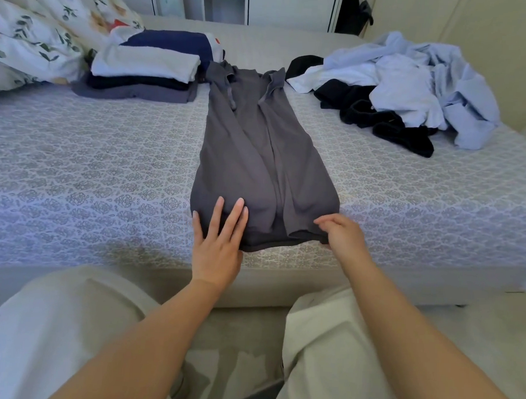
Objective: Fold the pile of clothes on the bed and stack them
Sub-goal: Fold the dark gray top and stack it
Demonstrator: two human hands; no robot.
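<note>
Pale trousers (69, 326) on the person's legs fill the bottom of the view, and both bare forearms reach out from there to the bed (91, 161). At the near hem of a grey shirt (257, 157), the right hand (343, 234) has its grip closed on the cloth, pinching the right corner between thumb and curled fingers. The left hand (219, 242) lies flat on the left corner, fingers straight and spread, pressing the cloth down and grasping nothing.

That shirt sits in the middle of the bed, collar end away from the person, both sides already folded inward so it forms a long narrow strip. The lengthwise folds look done; the step in hand seems to be the crosswise fold. The next move probably calls for both hands to take the near corners and carry the hem up toward the collar, keeping the side folds from sliding open.

Beyond, at the far left, a stack of folded clothes (143, 73) waits for it, beside a flowered duvet (31, 32). At the far right lies the unfolded pile (411, 82) of light blue and black garments.
</note>
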